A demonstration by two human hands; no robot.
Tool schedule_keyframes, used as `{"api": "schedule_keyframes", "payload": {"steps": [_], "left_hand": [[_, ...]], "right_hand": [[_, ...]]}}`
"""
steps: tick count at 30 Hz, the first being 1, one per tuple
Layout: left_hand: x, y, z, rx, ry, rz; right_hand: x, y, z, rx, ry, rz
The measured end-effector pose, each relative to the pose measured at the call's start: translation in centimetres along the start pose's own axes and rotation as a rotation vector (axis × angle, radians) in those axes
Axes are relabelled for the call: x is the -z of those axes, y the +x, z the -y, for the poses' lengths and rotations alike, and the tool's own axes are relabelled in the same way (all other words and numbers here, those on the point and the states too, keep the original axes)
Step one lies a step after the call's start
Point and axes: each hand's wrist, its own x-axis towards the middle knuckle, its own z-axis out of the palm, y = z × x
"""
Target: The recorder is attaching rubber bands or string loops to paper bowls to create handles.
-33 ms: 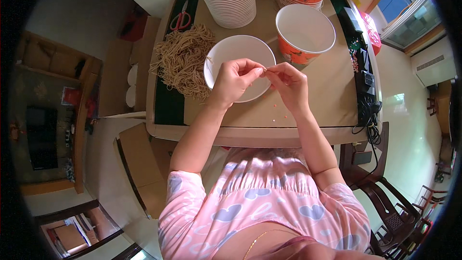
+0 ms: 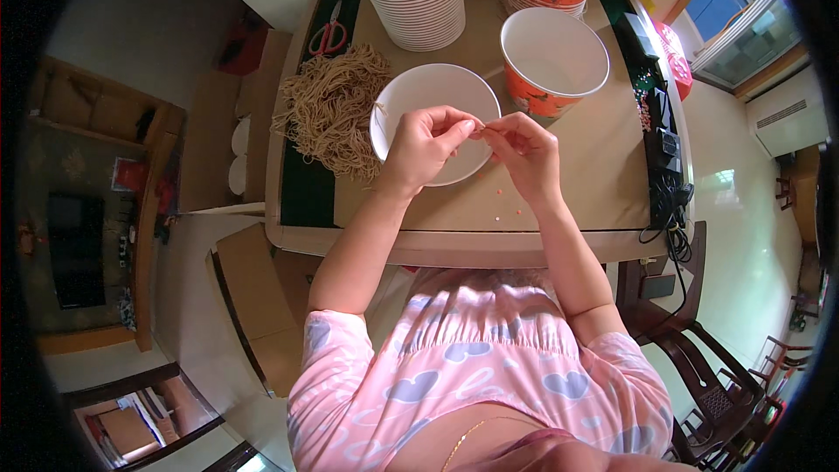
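Seemingly at fine fingertip work that calls for a steady grip, the left hand (image 2: pixel 426 147) and right hand (image 2: pixel 530 154) pinch a tiny item (image 2: pixel 479 128) between them, white bowl (image 2: pixel 434 89) beneath, tan cord (image 2: pixel 330 112) leftward.
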Motion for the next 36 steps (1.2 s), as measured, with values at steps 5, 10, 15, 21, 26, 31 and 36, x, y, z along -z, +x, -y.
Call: {"api": "schedule_keyframes", "payload": {"steps": [5, 10, 15, 21, 26, 31, 36], "left_hand": [[0.1, -0.1, 0.6, -0.02, 0.003, -0.02], [-0.6, -0.4, 0.8, -0.34, 0.394, -0.088], [-1.4, -1.2, 0.1, -0.326, 0.346, -0.138], [-1.5, -1.1, 0.1, -0.345, 0.355, -0.169], [-1.6, -1.1, 0.0, -0.413, 0.468, -0.176], [-1.6, -1.3, 0.0, -0.351, 0.429, -0.198], [-1.3, -1.1, 0.6, -0.336, 0.34, -0.189]], "right_hand": [[-0.3, 0.1, -0.6, 0.067, -0.02, -0.03], [-0.2, 0.2, -0.7, 0.223, -0.157, -0.069], [-0.3, 0.2, -1.3, 0.213, -0.123, -0.095], [-0.2, 0.1, -1.2, 0.177, -0.094, -0.094], [-0.2, 0.1, -1.1, 0.202, -0.108, -0.081], [-0.2, 0.1, -0.7, 0.181, -0.15, -0.061], [-0.3, 0.1, -0.5, 0.18, -0.166, -0.063]]}}
